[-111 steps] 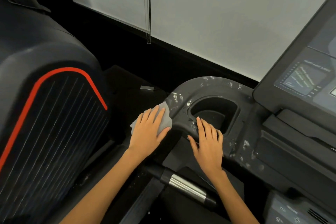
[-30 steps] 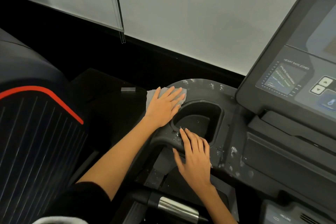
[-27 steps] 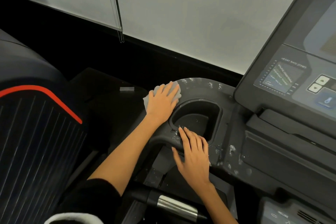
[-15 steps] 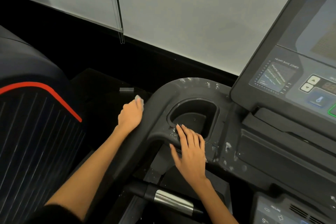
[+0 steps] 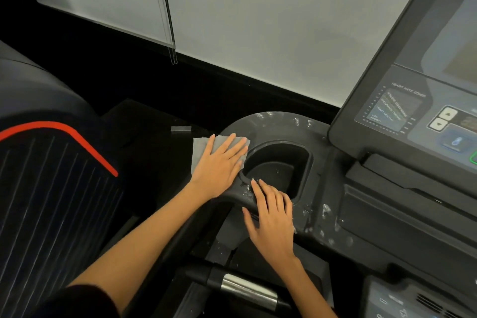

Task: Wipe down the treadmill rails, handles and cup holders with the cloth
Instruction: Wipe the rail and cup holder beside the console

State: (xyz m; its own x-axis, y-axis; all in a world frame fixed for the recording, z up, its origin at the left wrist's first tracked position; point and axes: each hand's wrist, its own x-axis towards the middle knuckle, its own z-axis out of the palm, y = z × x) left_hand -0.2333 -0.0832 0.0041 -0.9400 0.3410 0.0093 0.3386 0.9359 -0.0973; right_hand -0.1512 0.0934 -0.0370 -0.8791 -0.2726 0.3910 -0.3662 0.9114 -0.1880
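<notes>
A chrome-banded handle (image 5: 249, 289) is showing nearest, low in view. Above it, the right hand (image 5: 271, 217) is resting flat on the cup holder's (image 5: 277, 175) near rim, fingers (image 5: 260, 190) straight and close together, holding nothing. Just left, the left hand (image 5: 220, 162) is pressing a grey, lightly creased cloth (image 5: 200, 148) onto the rim's left side, fingers straight and slightly spread. White smears are speckling the dark grey surround. The console (image 5: 423, 100) is rising at right; a pale wall (image 5: 258, 15) is standing beyond.
</notes>
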